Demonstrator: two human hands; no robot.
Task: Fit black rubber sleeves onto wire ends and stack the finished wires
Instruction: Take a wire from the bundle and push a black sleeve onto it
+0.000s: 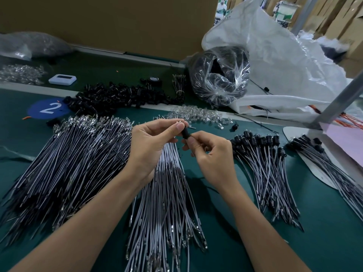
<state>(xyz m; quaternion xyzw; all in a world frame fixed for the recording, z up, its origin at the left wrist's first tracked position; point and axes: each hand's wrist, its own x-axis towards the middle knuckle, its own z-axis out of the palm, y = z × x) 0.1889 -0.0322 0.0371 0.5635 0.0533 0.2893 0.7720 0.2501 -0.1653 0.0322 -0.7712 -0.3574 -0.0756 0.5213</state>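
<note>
Head view: both hands raised over the green table [324,228], meeting at centre. Left hand [153,146]: fingers curled, thumb and forefinger pinching the upper end of one black sleeve [185,133]. Right hand [214,158]: curled likewise, thumb and forefinger pinching the sleeve's lower end; other fingers tucked, nothing else in them. The sleeve stands roughly upright between the two pinches, above the middle bundle of bare wires [167,197]. The wire being fitted cannot be picked out against that bundle. Something small and pale shows at the left fingertips, too small to identify. Step in hand, by my reading: seating the sleeve on a wire end. To do it well, keep the wire and the sleeve's bore in line and hold the wire close behind its end so it does not buckle. Push straight with a slight twist rather than bending. Check that the sleeve sits as deep as those on the finished stack [261,160] to the right, whose black caps all lie at the far end, then lay it there with its cap end matching. Supply: heap of loose sleeves [117,97] at the far side, large fan of unfinished wires [64,163] at left, clear small parts [196,114] just beyond the hands. Many bare wires lie waiting, so the task looks far from done.
</note>
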